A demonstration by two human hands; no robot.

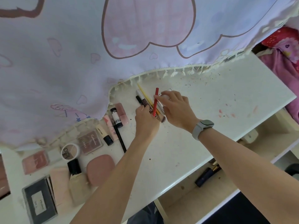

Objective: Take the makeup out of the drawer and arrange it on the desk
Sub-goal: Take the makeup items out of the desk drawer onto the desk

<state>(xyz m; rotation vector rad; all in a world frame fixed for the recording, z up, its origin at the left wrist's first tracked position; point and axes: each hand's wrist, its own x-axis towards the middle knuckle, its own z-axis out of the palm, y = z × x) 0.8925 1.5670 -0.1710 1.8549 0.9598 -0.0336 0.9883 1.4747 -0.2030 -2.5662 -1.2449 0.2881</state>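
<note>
I see left hand (145, 117) pinching red pencil (155, 102) | right hand (174, 107) curled over clear tube, frame centre, on desk (210, 97) | risk: nudged pens roll away | drawer (207, 188) keeps a dark tube.

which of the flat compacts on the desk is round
The white-rimmed compact with brown shades, beside the eyeshadow palette; the others are rectangular or rounded-square.

Bare desk (218, 94) lies open right of my hands; to their left, makeup rows (90, 143) and the hanging curtain (64, 70) crowd passage.
</note>
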